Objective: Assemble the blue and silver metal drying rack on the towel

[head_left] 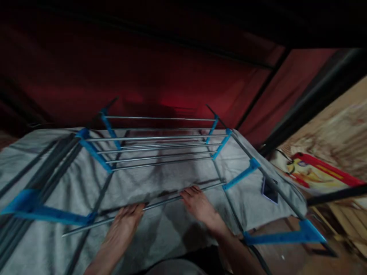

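A rack of metal tubes with blue plastic brackets, resembling a shoe rack (169,157), lies on a grey cloth. Both hands are on a loose-looking metal rod (162,202) at the near side. My left hand (128,217) has its fingers curled over the rod left of centre. Farther right, my right hand (197,202) wraps its fingers over the same rod. The rod's right end meets a blue bracket (241,175). Its left end sticks out past the left blue bracket (57,214); whether it sits in that bracket I cannot tell.
Under the rack spreads the wrinkled grey cloth (177,177). A dark phone-like slab (269,190) lies on it at the right. Another blue bracket (283,237) is at the near right. Beyond stand a dark red fabric wall (149,76) and a red-yellow package (323,172).
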{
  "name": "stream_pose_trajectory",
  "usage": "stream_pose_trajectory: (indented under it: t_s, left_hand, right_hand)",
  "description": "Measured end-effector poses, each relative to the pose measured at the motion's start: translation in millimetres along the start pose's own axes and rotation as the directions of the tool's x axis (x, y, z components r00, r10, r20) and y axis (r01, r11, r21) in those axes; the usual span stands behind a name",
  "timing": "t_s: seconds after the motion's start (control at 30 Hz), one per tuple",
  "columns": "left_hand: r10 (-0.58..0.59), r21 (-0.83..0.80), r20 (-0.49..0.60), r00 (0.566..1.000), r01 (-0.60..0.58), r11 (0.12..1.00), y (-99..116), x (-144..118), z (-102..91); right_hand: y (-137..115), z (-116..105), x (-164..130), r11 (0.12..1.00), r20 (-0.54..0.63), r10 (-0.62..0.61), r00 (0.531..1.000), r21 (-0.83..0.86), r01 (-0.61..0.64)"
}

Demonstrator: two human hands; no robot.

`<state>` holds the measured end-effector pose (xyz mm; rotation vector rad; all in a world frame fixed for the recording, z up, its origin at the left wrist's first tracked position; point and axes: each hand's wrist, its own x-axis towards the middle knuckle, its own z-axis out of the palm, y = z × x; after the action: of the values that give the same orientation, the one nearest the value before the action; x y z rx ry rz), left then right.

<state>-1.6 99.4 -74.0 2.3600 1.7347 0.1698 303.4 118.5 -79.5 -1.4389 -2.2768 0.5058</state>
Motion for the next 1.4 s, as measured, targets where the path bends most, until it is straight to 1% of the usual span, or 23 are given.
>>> stream_pose_trajectory:
  t_s: [0.07,0.2,0.27,0.33,0.43,0.57,0.73,0.83,0.93,1.1,1.17,1.23,1.27,1.33,1.4]
  left_hand:
    - [0.028,-0.008,0.0,1.0,-0.028,1.0,-6.1,1.3,4.9]
    - [0.055,0.018,0.069,0.996,-0.056,0.998,-6.5,2.5,14.1]
    - [0.067,0.049,0.073,0.995,-0.071,0.996,-5.3,4.9,19.4]
    - [0.083,0.063,0.049,0.995,-0.086,0.994,-5.4,7.9,25.9]
    - [0.102,0.054,0.016,0.995,-0.103,0.993,-8.6,12.5,35.6]
    - [0.126,0.046,0.025,0.992,-0.127,0.991,-16.1,17.8,44.2]
    - [0.151,0.041,-0.021,0.988,-0.15,0.988,-25.5,19.8,52.2]
    - [0.158,0.045,-0.013,0.987,-0.157,0.987,-26.3,18.8,53.5]
    - [0.15,0.051,0.004,0.989,-0.15,0.987,-21.5,18.7,50.2]
    - [0.142,0.045,0.022,0.99,-0.142,0.989,-14.2,20.1,43.6]
    - [0.132,0.038,0.015,0.991,-0.133,0.99,-14.7,19.7,43.0]
    - [0.13,0.018,0.003,0.992,-0.13,0.991,-16.0,18.7,43.2]
    - [0.134,0.004,0.0,0.991,-0.134,0.991,-16.6,18.3,43.4]
    - [0.138,-0.019,0.002,0.99,-0.138,0.99,-17.1,17.9,43.8]
    - [0.125,-0.016,0.002,0.992,-0.125,0.992,-16.9,18.3,44.3]
  right_hand:
    - [10.4,-4.5,-10.6,0.999,-0.028,0.044,0.999,0.002,-0.044]
    - [22.2,-6.8,-31.5,0.991,-0.086,0.116,0.99,0.075,-0.11]
    - [25.4,-5.8,-36.3,0.988,-0.097,0.129,0.987,0.093,-0.12]
    - [29.5,-3.9,-37.1,0.988,-0.098,0.136,0.986,0.093,-0.127]
    - [38.6,0.4,-33.3,0.989,-0.077,0.14,0.987,0.068,-0.135]
    - [49.5,6.2,-27.1,0.992,-0.025,0.123,0.992,-0.015,-0.123]
    - [52.4,9.1,-27.4,0.986,0.022,0.108,0.994,-0.127,-0.104]
    - [53.6,10.3,-30.5,0.98,0.022,0.084,0.996,-0.185,-0.078]
    - [56.1,11.1,-32.8,0.97,-0.006,0.053,0.999,-0.239,-0.053]
    - [57.6,9.6,-33.8,0.971,-0.029,0.046,0.999,-0.236,-0.051]
    - [58.2,8.3,-36.6,0.977,-0.075,0.026,0.997,-0.209,-0.042]
    - [61.4,7.5,-43.9,0.984,-0.181,0.003,0.984,-0.173,-0.035]
    - [64.5,7.3,-49.7,0.987,-0.248,0.002,0.969,-0.158,-0.042]
    - [73.9,7.6,-65.4,0.987,-0.376,0.044,0.925,-0.127,-0.098]
    - [86.7,7.8,-84.8,0.975,-0.489,0.151,0.859,-0.07,-0.212]
